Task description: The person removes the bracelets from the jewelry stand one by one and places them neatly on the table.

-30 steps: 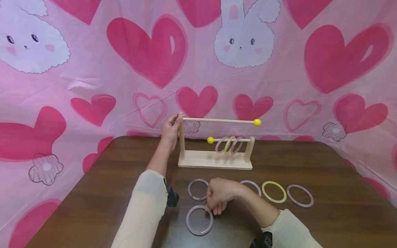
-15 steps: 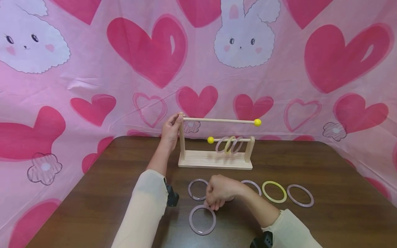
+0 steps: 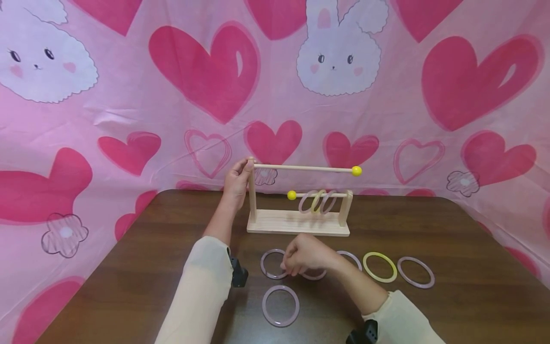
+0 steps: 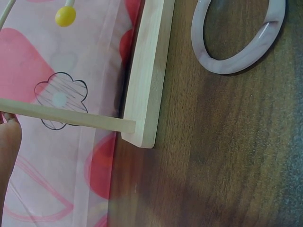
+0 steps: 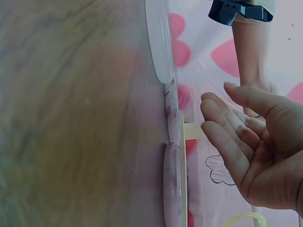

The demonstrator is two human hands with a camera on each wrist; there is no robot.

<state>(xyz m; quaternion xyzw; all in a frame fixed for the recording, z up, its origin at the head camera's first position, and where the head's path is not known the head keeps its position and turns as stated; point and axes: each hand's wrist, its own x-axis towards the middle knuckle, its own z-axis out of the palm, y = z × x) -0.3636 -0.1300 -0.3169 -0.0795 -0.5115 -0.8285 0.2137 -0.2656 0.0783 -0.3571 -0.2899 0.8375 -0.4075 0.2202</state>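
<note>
In the head view my left hand (image 3: 236, 184) pinches the top of the tall left post of a wooden ring stand (image 3: 296, 222), thumb in front. Two lilac rings and a yellow one hang on its lower rod (image 3: 339, 194). My right hand (image 3: 307, 253) hovers over the table with fingers loosely bent and nothing between them, as the right wrist view shows. Below it lies a lilac ring (image 3: 314, 277), mostly hidden. Another lilac ring (image 3: 262, 264) sits just left of its fingertips, and a third lilac ring (image 3: 264, 306) lies nearer the front.
To the right lie a partly covered lilac ring (image 3: 358, 262), a yellow ring (image 3: 382, 280) and one more lilac ring (image 3: 423, 286). The stand's upper rod (image 3: 305, 167) carries a yellow ball (image 3: 356, 171) at its end. A pink patterned cloth (image 3: 275, 100) hangs behind the brown table (image 3: 172, 224).
The front lilac ring shifted slightly right beside my right fingers, then stayed put. My right hand has since lifted off it and moved away toward the stand. My left hand keeps its place.
</note>
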